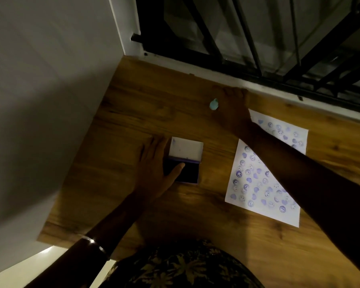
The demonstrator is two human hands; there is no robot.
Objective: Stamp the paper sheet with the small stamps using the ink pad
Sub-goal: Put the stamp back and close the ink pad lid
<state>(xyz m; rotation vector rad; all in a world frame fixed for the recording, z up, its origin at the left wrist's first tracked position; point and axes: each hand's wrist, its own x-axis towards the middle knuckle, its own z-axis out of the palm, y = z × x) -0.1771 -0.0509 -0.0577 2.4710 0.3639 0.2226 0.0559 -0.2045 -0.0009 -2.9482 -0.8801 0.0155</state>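
Wood-grain surface [133,113]. Ink pad [184,161] at centre: hinged rectangular case, white lid up, dark pad inside. Left hand [154,169] flat, fingers spread, thumb on pad. White paper sheet [264,175] right, covered in purple prints. Right hand [233,107] upper centre beside small teal stamp [213,104]; grip unclear.

There is one view only, from a wide-angle camera on the person's head. It looks forward and steeply down onto the worktop [195,215] from close above, and the frame sits tilted, so the worktop's edges run slantwise. The wearer's lap fills the bottom edge, and both forearms reach up into the picture from there. A wall [40,100] takes the left side; a barred window [258,38] crosses the top right.
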